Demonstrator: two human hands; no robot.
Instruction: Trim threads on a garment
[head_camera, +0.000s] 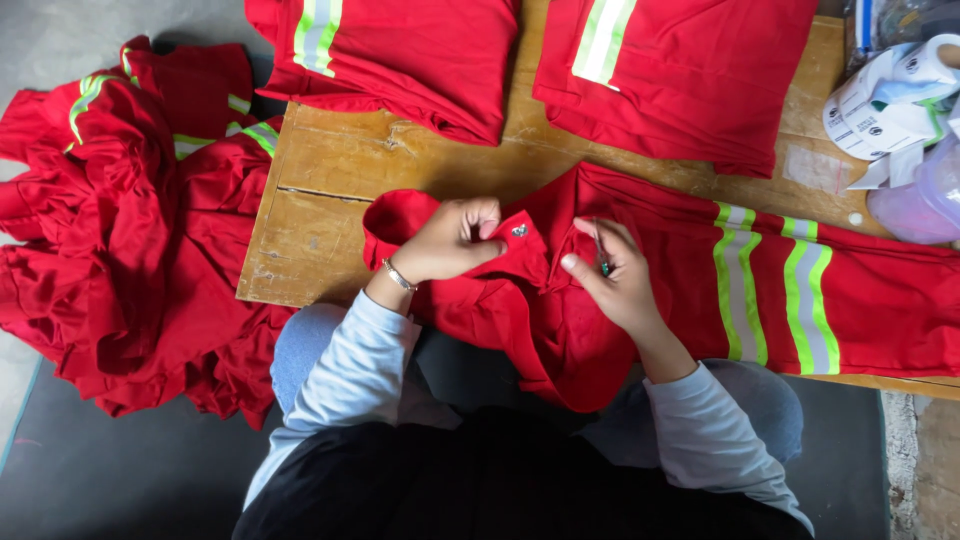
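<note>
A worn wooden table (320, 190) stands over a dark floor mat, and the person sits close against its near edge. Draped over that edge and into the lap lies a red work garment (560, 320) with yellow-green reflective bands. The left hand (450, 240) is closed, pinching the cloth just beside a small metal snap (519, 230). The right hand (615, 275) is curled around a small thin tool (602, 258), its tip near the fabric. The step looks like trimming or finishing around the snap; the next move would need the cloth kept taut. Farther back lie two folded red stacks (420, 60), and a loose red heap (130, 230) sits left.
</note>
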